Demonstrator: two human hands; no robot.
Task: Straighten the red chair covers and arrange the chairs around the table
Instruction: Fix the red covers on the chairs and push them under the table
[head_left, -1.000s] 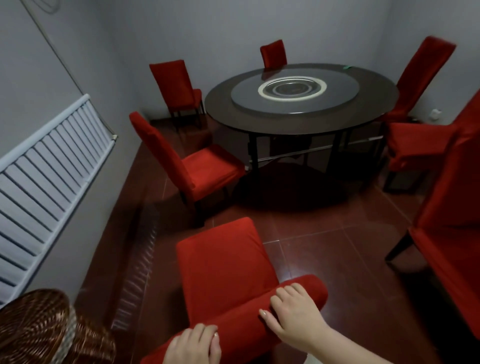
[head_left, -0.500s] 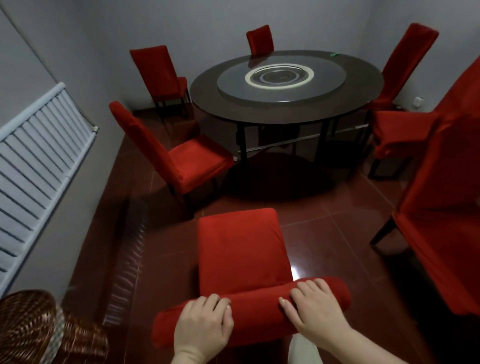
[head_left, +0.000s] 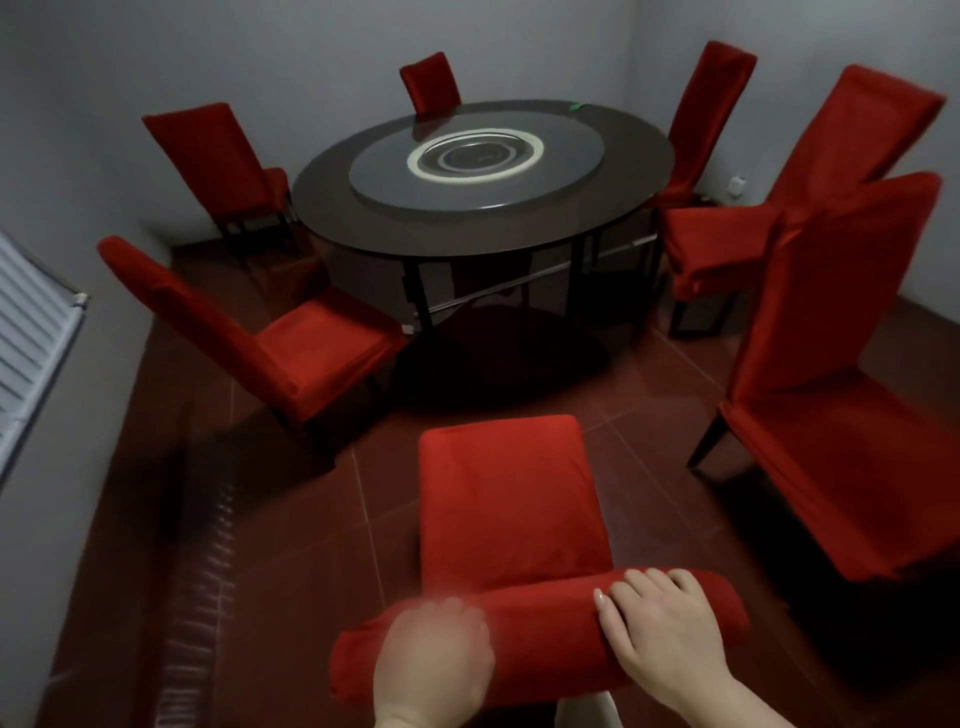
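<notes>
Small grey-walled room, dark red tile floor (head_left: 311, 519), white slatted radiator (head_left: 31, 338) on the wall left of the counter. Round dark counter (head_left: 358, 208) stands mid-room with a grey glass turntable (head_left: 384, 176) centred on it. Small green item (head_left: 574, 106) at its far rim, too small to identify.

Nearest chair (head_left: 509, 499): near side of the counter, well apart from it, seat pointing at it. Red cover looks smooth on the seat.

Left hand (head_left: 434, 670): on the left part of that chair's backrest top, fingers curled over it. It is motion-blurred, so finer grip detail is unreadable.
Right hand (head_left: 665, 634): on the right part, fingers wrapped over the top, thumb along the near face.
Hands are apart, and both grip the covered top.

Other chairs, all red-covered:
- left chair (head_left: 311, 353): near-left of the counter, seat close to its legs, angled toward it.
- far-left chair (head_left: 218, 156): just beside the counter's left rim.
- far chair (head_left: 430, 83): behind the counter, only the backrest shows.
- far-right chair (head_left: 706, 114): at the right rim, touching or just beside, can't tell which.
- right chair (head_left: 727, 244): right of the counter, seat toward it, cover bunched at the front corner.
- near-right chair (head_left: 831, 364): near-right, well apart, backrest toward the counter, seat on the side away from it.
</notes>
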